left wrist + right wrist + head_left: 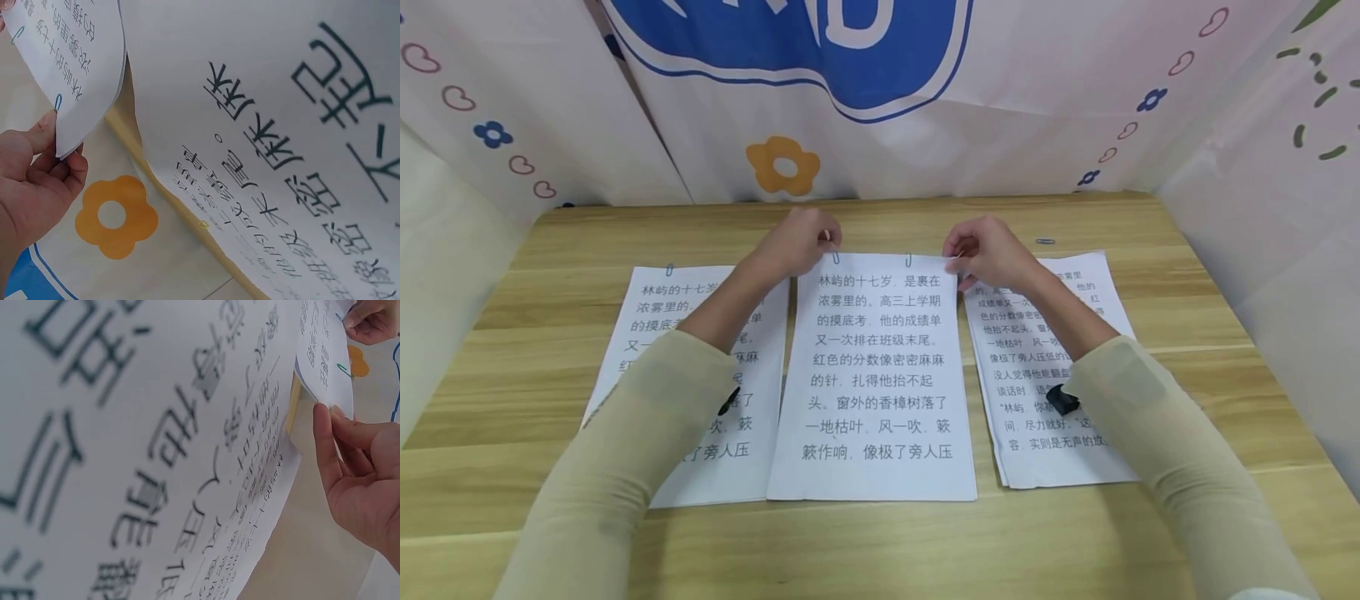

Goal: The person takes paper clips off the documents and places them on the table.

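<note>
In the head view a middle stack of printed paper (880,483) lies between two others, its top edge lifted a little in the wrist views. My left hand (805,240) pinches its top left corner, close to a blue paper clip (59,102) fastened on that edge. A green paper clip (343,370) grips the same edge further right. At the top right corner, my right hand (992,254) pinches the paper between thumb and fingers. Several sheets show at the edge in the left wrist view.
The left paper stack (625,400), partly under my left arm, carries a paper clip (670,270) on top. My right arm crosses the right paper stack (1060,467). Behind it a loose paper clip (1045,242) lies on the wooden table (820,550). A printed cloth (1000,142) hangs behind.
</note>
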Tool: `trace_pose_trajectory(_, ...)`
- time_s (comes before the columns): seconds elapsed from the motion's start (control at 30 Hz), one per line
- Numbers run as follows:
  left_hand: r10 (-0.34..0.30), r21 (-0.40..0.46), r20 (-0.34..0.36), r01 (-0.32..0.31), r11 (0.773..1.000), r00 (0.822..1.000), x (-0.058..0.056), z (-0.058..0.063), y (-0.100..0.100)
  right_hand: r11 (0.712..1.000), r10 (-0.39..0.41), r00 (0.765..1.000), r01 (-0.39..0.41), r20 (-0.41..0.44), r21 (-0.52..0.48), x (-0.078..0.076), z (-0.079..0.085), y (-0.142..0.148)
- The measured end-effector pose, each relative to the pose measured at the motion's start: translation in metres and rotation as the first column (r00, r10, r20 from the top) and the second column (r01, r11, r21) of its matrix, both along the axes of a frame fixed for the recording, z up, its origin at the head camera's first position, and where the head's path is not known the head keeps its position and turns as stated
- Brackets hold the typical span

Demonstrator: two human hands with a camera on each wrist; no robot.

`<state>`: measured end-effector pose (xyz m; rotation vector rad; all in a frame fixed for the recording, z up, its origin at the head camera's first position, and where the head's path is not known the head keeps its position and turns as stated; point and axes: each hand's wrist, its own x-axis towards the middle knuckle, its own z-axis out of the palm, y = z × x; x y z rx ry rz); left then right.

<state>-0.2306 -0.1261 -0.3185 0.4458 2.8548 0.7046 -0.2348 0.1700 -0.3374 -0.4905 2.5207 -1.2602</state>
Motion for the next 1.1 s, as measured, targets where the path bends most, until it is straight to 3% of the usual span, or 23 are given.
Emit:
trace_pose_trajectory(0.4,0.052,0.092,0.018,-0.054,0.994,0.998,-0.001,-0.010,-0.008,1.000,0.012,1.000,-0.012,0.003,0.001,0.001,-0.001,-0.002)
trace_pose_trajectory(0.67,0.104,0.180,0.078,-0.117,0.977,0.991,0.000,-0.018,-0.012,1.000,-0.009,1.000,0.009,-0.001,0.003,0.001,-0.002,-0.002)
trace_pose_trajectory(0.87,0.082,0.260,0.107,-0.107,0.960,0.991,-0.001,-0.021,-0.016,0.999,-0.035,0.999,0.036,0.014,-0.015,0.003,-0.003,-0.002)
trace_pose_trajectory(1.1,0.063,0.295,0.136,-0.101,0.950,0.989,0.000,-0.019,-0.018,0.999,-0.054,0.998,0.054,0.016,-0.008,0.002,-0.003,-0.002)
